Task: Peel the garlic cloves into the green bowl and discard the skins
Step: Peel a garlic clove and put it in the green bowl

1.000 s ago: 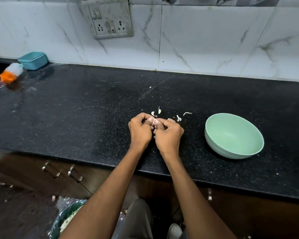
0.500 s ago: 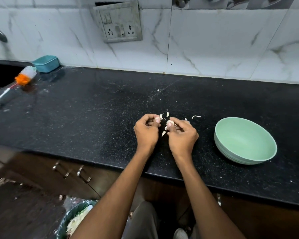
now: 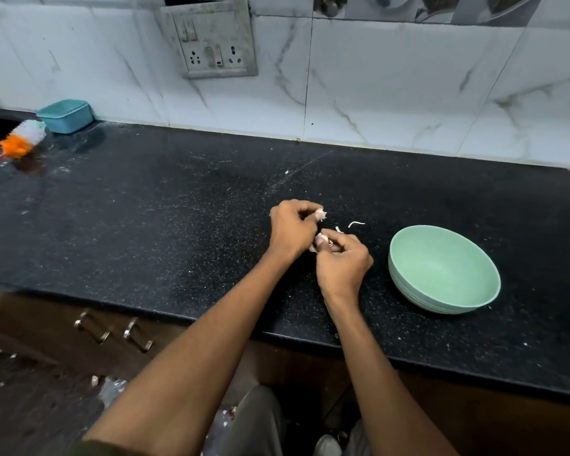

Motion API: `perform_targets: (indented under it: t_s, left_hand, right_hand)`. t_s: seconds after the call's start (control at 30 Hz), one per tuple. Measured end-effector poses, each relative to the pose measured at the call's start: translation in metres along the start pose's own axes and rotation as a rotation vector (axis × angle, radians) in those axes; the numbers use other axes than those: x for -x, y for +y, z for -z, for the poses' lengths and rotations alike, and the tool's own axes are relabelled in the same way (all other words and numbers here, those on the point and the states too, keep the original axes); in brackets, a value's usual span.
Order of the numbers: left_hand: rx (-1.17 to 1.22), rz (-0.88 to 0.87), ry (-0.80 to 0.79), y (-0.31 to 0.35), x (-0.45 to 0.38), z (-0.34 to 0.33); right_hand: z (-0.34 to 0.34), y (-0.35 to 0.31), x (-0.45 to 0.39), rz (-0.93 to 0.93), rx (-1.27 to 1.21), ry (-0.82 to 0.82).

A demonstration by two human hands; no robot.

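Observation:
On the black counter (image 3: 178, 225), my right hand (image 3: 343, 264) pinches a pale garlic clove (image 3: 320, 239) in its fingertips. Just left and slightly farther back, my left hand (image 3: 292, 227) pinches a torn scrap of garlic skin (image 3: 321, 213) between thumb and fingers. The two hands sit close together, almost touching. The green bowl (image 3: 441, 271) stands on the counter to the right of my right hand, and its inside looks bare. A few loose white skin strips (image 3: 356, 223) lie on the counter between my hands and the bowl.
A teal tub (image 3: 66, 115) and an orange-and-white brush (image 3: 22, 139) sit at the far left by the wall. A socket plate (image 3: 213, 41) is on the tiled backsplash. Drawer handles (image 3: 139, 337) lie below the counter edge. Skin scraps litter the floor.
My left hand has pulled away and back from my right hand with a piece of skin. The clove stays in my right hand. The view has shifted left.

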State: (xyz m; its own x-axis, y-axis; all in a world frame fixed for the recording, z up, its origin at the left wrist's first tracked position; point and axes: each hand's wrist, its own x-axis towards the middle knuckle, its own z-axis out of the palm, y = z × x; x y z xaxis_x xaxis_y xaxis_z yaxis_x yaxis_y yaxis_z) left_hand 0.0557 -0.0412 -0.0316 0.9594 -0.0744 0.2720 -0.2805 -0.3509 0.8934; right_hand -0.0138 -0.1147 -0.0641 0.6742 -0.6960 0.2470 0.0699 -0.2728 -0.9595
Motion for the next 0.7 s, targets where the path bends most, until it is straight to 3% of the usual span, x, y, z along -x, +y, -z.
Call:
perform_targets:
  t_s: [0.27,0.7]
  left_hand:
    - [-0.335,-0.080,-0.392,0.023,-0.037,-0.040]
    - [-0.232,-0.091,-0.717,0.006,-0.039,-0.016]
  right_hand:
    - [0.003,-0.004,-0.002,-0.011,0.125,-0.021]
    - [0.005,-0.010,0.001,-0.005,0.095,-0.040]
